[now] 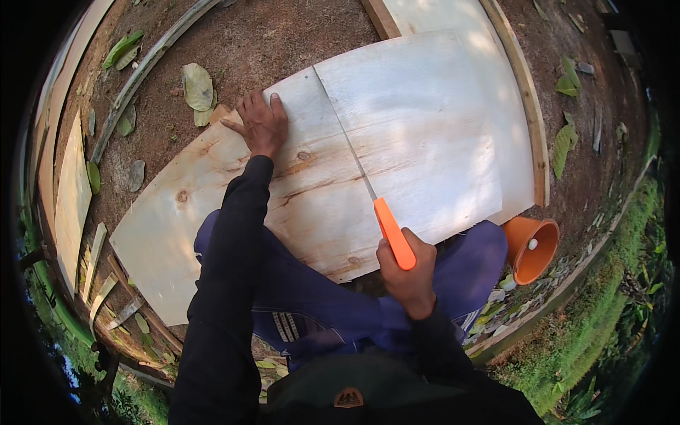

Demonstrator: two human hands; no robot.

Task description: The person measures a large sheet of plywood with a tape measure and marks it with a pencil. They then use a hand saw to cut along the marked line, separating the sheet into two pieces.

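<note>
A pale plywood sheet with brown streaks and knots lies across in front of my knees. My right hand is wrapped round the orange handle of a handsaw near the sheet's close edge. The saw's thin blade, seen nearly edge-on, points away over the plywood; it lines up with a narrow dark line running to the far edge. I cannot tell exactly where blade ends and line begins. Left of that line, my left hand rests on the sheet's far edge, fingers spread, holding nothing.
Beneath the sheet's right side is a lighter panel with a wooden batten. An orange bucket lies tilted by my right knee, a small white round thing at its mouth. Wood strips and leaves are scattered on the brown ground.
</note>
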